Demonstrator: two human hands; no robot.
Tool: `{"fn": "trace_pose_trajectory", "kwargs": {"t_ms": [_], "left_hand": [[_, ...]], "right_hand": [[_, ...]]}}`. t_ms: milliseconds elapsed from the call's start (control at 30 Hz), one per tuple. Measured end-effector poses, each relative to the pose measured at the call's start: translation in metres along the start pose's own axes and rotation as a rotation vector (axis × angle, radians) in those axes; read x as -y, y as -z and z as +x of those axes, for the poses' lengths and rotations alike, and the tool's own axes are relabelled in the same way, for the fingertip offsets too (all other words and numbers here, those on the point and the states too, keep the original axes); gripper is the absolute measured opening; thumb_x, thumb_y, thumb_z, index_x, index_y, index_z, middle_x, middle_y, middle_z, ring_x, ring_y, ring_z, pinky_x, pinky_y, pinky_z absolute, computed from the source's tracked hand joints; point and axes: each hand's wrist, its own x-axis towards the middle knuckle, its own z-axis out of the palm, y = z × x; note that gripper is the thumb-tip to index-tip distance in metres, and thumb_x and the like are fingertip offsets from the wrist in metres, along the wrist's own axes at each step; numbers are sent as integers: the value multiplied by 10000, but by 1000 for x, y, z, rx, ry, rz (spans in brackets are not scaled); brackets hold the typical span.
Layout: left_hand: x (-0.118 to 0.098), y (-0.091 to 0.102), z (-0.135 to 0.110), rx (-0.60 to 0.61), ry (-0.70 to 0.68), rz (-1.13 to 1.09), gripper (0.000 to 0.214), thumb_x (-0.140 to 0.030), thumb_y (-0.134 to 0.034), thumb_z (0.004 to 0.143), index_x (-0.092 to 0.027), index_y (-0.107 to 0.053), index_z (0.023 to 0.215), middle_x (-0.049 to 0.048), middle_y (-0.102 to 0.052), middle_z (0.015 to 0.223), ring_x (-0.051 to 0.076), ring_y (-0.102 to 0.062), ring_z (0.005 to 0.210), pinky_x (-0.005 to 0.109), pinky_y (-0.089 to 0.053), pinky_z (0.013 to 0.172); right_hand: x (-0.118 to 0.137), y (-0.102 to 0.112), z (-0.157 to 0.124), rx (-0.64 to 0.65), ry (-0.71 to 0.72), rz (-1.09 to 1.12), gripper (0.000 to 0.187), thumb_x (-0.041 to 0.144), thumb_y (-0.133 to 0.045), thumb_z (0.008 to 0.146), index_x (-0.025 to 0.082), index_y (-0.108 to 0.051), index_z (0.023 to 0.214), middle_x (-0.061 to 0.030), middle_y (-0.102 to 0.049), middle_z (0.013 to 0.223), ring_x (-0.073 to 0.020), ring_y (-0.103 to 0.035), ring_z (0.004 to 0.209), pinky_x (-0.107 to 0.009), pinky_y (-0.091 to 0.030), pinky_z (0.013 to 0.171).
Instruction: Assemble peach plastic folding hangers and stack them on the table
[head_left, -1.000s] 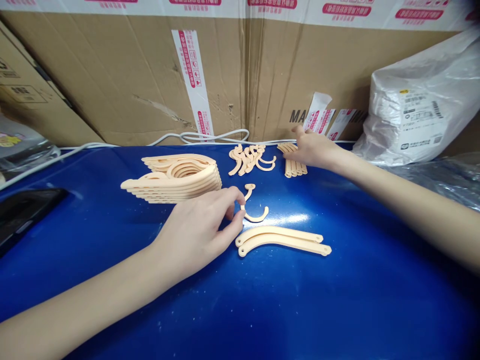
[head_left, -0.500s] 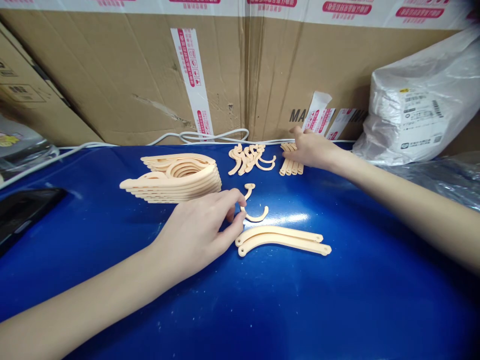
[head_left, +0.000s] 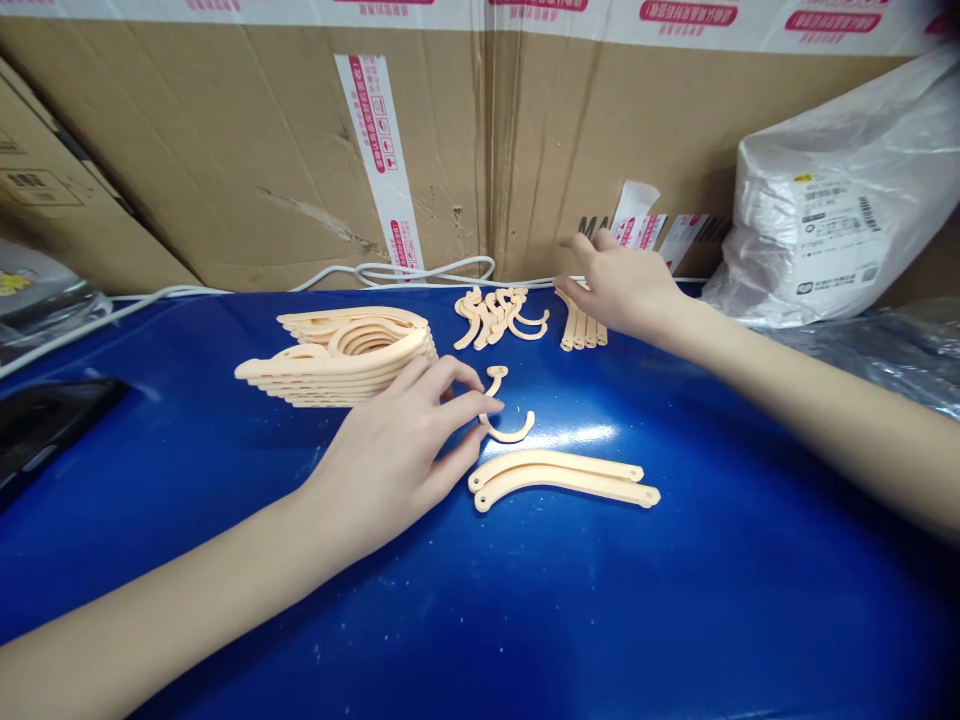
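My left hand (head_left: pixel 401 450) rests on the blue table (head_left: pixel 525 620), its thumb and fingers pinched on the end of a small peach hook piece (head_left: pixel 504 415). Just in front of it lie two long curved peach arms (head_left: pixel 562 478). My right hand (head_left: pixel 619 285) reaches to the back of the table, over a row of short peach rods (head_left: pixel 579 330); its fingers curl down onto them, and what they grip is hidden. A heap of loose hooks (head_left: pixel 499 315) lies left of the rods. A stack of curved hanger bodies (head_left: pixel 341 355) sits behind my left hand.
Cardboard boxes (head_left: pixel 300 150) wall the back of the table, with a white cable (head_left: pixel 375 275) along their foot. A plastic bag with a label (head_left: pixel 840 200) stands at the back right. A dark phone-like object (head_left: pixel 45 425) lies at the left edge.
My left fingers have spread a little over the hook piece. My right hand has lifted slightly and shifted left over the rods, which have been nudged.
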Motion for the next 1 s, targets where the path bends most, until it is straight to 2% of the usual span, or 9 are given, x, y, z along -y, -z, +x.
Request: {"fn": "trace_pose_trajectory", "kwargs": {"t_ms": [67, 133, 200, 300, 400, 533, 733, 867, 1000], "left_hand": [[2, -1, 2, 15, -74, 1, 206, -215, -500, 966, -202, -687, 1049, 60, -635, 1151, 236, -563, 1075, 385, -474, 882], [3, -1, 3, 46, -127, -23, 204, -164, -500, 963, -198, -685, 1042, 40, -659, 1149, 223, -550, 1112, 373, -462, 928], [3, -1, 4, 66, -155, -38, 217, -121, -496, 956, -196, -680, 1044, 22, -683, 1120, 210, -553, 1112, 351, -467, 926], [2, 0, 4, 64, -163, -15, 225, -101, -489, 950, -190, -677, 1036, 17, -703, 1081, 215, -569, 1062, 357, -482, 885], [2, 0, 4, 57, -169, 32, 214, -120, -487, 955, -188, -680, 1017, 24, -713, 1033, 229, -582, 998, 375, -490, 838], [4, -1, 2, 50, -173, 76, 200, -135, -497, 951, -185, -682, 1007, 28, -715, 1013, 242, -585, 966, 392, -488, 812], [0, 2, 3, 35, -168, 140, 195, -127, -504, 933, -166, -677, 1016, 39, -715, 989, 247, -589, 918, 400, -488, 786], [-9, 6, 6, -46, -256, 348, 209, -106, -485, 919, -138, -687, 958, 72, -717, 942, 264, -597, 883, 402, -480, 769], [-18, 13, 20, -31, -262, 451, 205, -126, -487, 920, -133, -693, 917, 97, -707, 933, 280, -599, 880, 415, -470, 764]], "right_hand": [[6, 5, -4, -101, 190, 33, 470, 390, -412, 968, 168, -485, 1376, -192, -605, 1171, -338, -609, 966, -445, -436, 739], [14, 9, -8, -124, 398, 57, 413, 360, -417, 979, 172, -539, 1326, -163, -619, 1157, -326, -576, 1045, -438, -420, 818], [23, 8, -12, -88, 571, 71, 374, 316, -426, 982, 168, -571, 1293, -137, -631, 1168, -305, -562, 1061, -426, -407, 855], [33, 2, -16, -18, 723, 81, 362, 239, -416, 983, 149, -573, 1297, -135, -626, 1238, -295, -551, 1098, -415, -400, 873], [38, -5, -18, -12, 756, 74, 336, 189, -423, 973, 140, -608, 1250, -141, -620, 1273, -292, -543, 1132, -418, -377, 921], [40, -9, -20, -57, 733, 47, 315, 177, -439, 965, 142, -629, 1213, -142, -636, 1236, -279, -558, 1062, -404, -370, 889], [38, 4, -20, -99, 735, -33, 297, 181, -410, 972, 129, -637, 1156, -150, -645, 1175, -275, -563, 993, -390, -363, 822], [23, 20, -28, -122, 698, -49, 311, 249, -401, 985, 145, -628, 1171, -133, -651, 1079, -277, -572, 935, -388, -375, 804], [-2, 29, -56, -55, 703, 31, 295, 291, -446, 977, 153, -646, 1145, -135, -662, 1083, -281, -594, 977, -398, -402, 825]]}}
